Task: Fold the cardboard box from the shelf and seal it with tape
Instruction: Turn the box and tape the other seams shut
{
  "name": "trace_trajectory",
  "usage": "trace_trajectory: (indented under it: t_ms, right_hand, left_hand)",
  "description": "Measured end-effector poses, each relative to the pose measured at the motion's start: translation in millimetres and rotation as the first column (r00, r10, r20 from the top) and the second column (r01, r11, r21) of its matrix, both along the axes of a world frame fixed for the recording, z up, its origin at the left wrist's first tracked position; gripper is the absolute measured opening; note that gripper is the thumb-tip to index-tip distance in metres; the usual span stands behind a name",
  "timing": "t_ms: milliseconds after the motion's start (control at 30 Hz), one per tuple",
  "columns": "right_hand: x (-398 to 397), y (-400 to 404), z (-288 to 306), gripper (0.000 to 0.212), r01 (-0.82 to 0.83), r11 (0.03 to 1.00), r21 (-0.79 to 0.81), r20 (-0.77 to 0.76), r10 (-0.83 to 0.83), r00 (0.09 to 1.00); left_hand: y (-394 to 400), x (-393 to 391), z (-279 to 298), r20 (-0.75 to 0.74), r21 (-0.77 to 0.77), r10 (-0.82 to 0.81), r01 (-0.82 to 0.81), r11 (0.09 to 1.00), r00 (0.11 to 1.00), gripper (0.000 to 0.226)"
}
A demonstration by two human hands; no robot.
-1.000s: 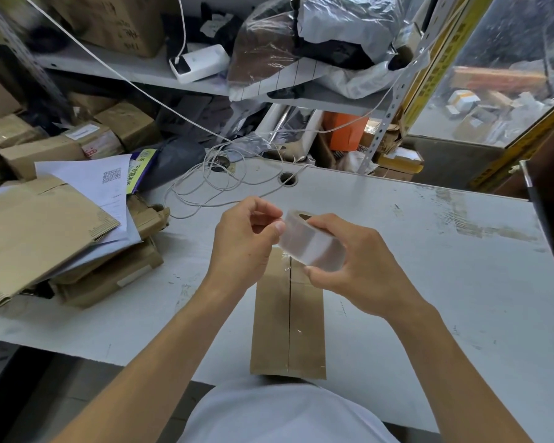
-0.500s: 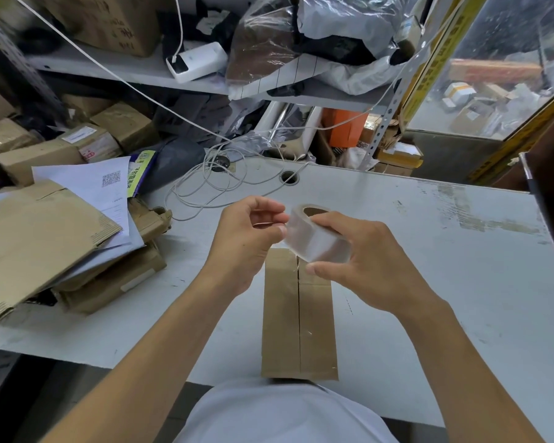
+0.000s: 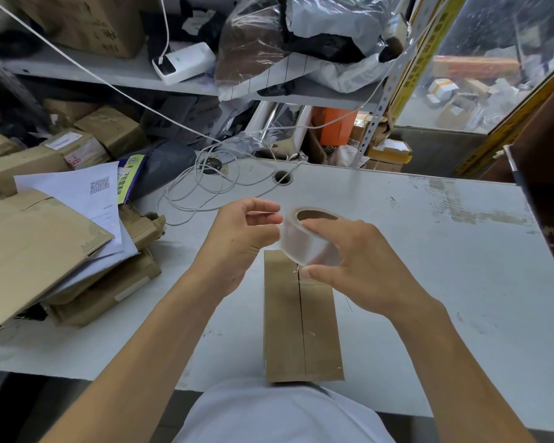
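Note:
A narrow brown cardboard box (image 3: 301, 318) lies on the white table (image 3: 429, 266) in front of me, its two flaps meeting along a centre seam. Above its far end my right hand (image 3: 362, 263) grips a roll of clear tape (image 3: 307, 244), fingers over the top and thumb underneath. My left hand (image 3: 240, 241) is just left of the roll, its thumb and fingertips pinching at the roll's edge where the tape end lies. The tape end itself is too clear to make out.
Flattened cardboard and papers (image 3: 45, 244) pile up on the table's left side. A coil of white cable (image 3: 211, 183) lies at the far edge near a round hole (image 3: 282, 177). Shelves behind hold boxes, bags and a white power bank (image 3: 183, 62).
Both hands and the tape roll have stayed over the box's far end; the roll has tilted so its brown core shows more. The view shifted slightly.

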State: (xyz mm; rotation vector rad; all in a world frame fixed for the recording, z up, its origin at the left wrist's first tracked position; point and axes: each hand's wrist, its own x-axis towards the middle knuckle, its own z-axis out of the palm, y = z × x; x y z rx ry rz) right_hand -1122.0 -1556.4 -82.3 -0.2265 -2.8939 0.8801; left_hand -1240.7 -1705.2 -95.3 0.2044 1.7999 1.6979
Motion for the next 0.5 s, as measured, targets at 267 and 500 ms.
trace_trajectory:
  t_ms: [267,500]
  right_hand:
    - [4,3,9,0.061,-0.037,0.999,-0.015,-0.003,0.037,0.999]
    - [-8,25,10,0.059,0.043,0.998,-0.046,0.139,-0.036,0.990]
  left_hand:
    - [3,-4,-3,-0.082,-0.022,-0.014,0.012,1.000,0.997,0.015]
    - [11,9,4,-0.254,-0.055,-0.084,0.072,0.996,0.964,0.026]
